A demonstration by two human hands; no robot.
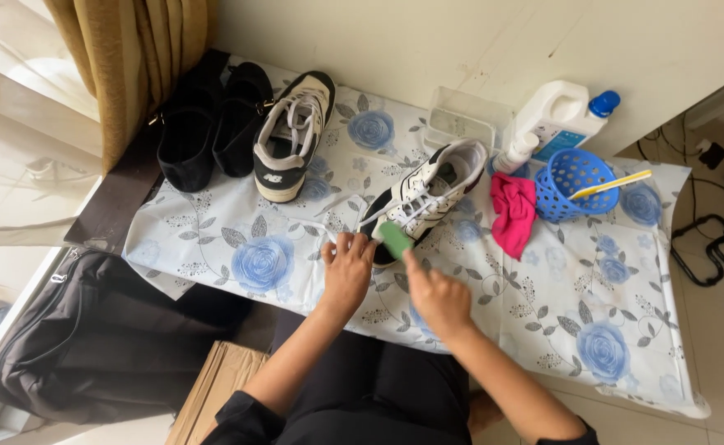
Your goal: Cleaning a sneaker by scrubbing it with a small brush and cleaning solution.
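A black and white sneaker [428, 194] lies on a flowered cloth [543, 297], toe toward me. My left hand [347, 268] rests on the cloth at the shoe's toe, fingers touching its front edge. My right hand [436, 298] holds a small green pad [395, 239] against the toe. White laces trail from the shoe to the left.
A second sneaker [293, 136] and a pair of black shoes [209, 124] stand at the far left. A pink rag [513, 213], a blue basket [575, 185] with a yellow toothbrush, a white jug [558, 118] and a clear tub [461, 119] sit behind. A black bag [90, 338] lies on the floor.
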